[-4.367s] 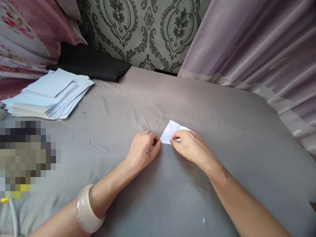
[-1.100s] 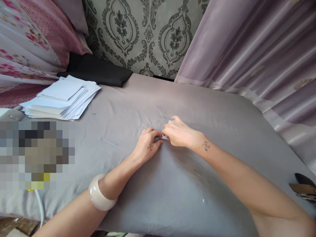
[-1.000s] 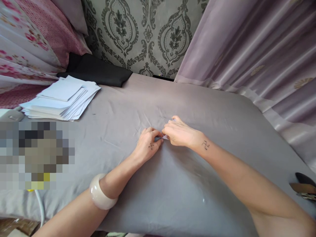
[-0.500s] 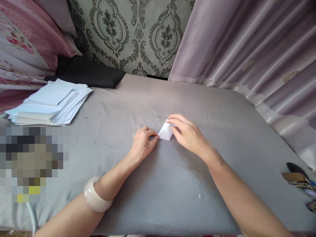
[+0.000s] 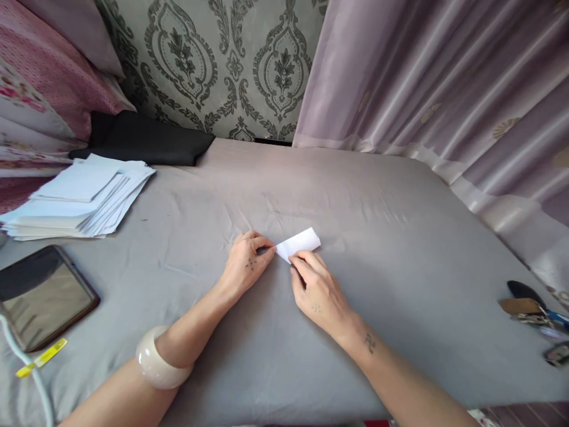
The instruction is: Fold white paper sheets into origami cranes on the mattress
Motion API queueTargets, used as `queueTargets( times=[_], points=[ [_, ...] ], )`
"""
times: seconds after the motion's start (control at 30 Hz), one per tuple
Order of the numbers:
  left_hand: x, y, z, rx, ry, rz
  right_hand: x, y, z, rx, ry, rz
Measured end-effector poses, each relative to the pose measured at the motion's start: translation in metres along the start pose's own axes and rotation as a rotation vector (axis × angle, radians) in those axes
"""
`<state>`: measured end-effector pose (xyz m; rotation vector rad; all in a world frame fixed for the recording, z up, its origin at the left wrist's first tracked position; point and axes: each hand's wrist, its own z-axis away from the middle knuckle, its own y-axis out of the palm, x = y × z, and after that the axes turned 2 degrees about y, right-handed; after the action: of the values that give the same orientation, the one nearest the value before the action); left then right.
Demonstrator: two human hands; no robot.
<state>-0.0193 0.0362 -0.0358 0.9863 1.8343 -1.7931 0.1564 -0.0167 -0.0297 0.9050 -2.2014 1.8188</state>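
Note:
A small folded piece of white paper (image 5: 302, 241) lies on the grey sheet, its pointed end toward the left. My left hand (image 5: 249, 260) pinches that left tip between thumb and fingers. On the paper's near edge rest the fingertips of my right hand (image 5: 316, 284), with the thumb tucked just below them. The right fingers are bent and spaced a little from the thumb. A wide cream bangle (image 5: 162, 359) circles my left forearm.
A stack of white paper (image 5: 75, 204) sits at the back left, before a folded black cloth (image 5: 146, 139). Nearer stands a tablet (image 5: 47, 296) with a white cable (image 5: 26, 356) beside it. Keys (image 5: 533, 314) lie at the right edge. Purple curtains (image 5: 400, 77) hang behind.
My right hand has moved from the paper's far upper side down to its near edge. The paper now shows as a longer strip slanting up to the right. My left hand keeps its pinch.

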Motion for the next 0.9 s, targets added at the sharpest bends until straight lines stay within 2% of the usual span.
queueTargets(
  times=[0.33, 0.63, 0.9],
  points=[
    [-0.006, -0.003, -0.001, -0.006, -0.045, 0.034, 0.014, 0.001, 0.011, 0.12, -0.017, 0.211],
    [-0.007, -0.002, -0.004, -0.004, -0.057, 0.012, 0.019, 0.011, 0.021, 0.106, 0.016, 0.26],
    [-0.009, -0.006, -0.005, 0.022, -0.081, 0.037, 0.021, 0.011, 0.019, 0.14, 0.016, 0.29]
  ],
)
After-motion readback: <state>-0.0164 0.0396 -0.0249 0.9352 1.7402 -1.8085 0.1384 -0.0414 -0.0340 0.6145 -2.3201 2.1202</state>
